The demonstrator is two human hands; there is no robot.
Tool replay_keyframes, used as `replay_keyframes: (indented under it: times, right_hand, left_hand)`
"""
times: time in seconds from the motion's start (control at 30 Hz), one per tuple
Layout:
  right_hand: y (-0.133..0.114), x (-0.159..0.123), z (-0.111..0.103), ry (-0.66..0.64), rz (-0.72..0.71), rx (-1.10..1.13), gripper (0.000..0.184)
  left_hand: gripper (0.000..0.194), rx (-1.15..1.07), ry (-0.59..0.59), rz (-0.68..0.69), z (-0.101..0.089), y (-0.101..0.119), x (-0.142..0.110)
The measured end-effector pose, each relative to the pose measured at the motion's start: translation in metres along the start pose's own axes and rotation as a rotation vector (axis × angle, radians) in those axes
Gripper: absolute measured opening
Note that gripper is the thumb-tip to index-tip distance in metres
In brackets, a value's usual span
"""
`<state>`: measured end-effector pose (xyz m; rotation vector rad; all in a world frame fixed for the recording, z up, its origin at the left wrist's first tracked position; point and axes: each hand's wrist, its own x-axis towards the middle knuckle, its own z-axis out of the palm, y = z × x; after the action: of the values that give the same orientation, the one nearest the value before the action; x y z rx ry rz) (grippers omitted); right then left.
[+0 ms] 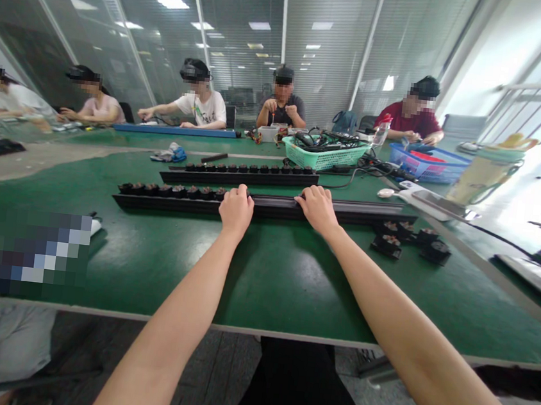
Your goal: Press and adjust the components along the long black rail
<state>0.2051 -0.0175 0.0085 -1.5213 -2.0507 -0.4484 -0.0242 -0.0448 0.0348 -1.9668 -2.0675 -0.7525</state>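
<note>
A long black rail (269,211) lies across the green table in front of me, with a row of small black modules (178,191) seated in its left part. My left hand (236,212) is closed over the rail at the right end of that row; its fingertips are hidden behind the knuckles. Farther right, my right hand (319,209) curls its fingers over the same rail, where the channel shows no modules. Several loose black modules (386,245) sit by the rail's right end. Behind it stands a second black rail (239,177) filled with similar modules.
A green basket of cables (323,158) and a blue basket (429,164) stand at the back. A yellowish cup (481,173) and a phone (444,205) are on the right. Several people sit across the table, near a long blue bar (176,131).
</note>
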Motion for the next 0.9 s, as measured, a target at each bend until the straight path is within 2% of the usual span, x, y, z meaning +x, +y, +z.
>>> replay_keyframes:
  times: [0.9]
  right_hand:
    - [0.0006, -0.0017, 0.0022, 0.006, 0.009, -0.012, 0.031]
  left_hand:
    - [0.031, 0.001, -0.004, 0.001, 0.0000, -0.0002, 0.0000]
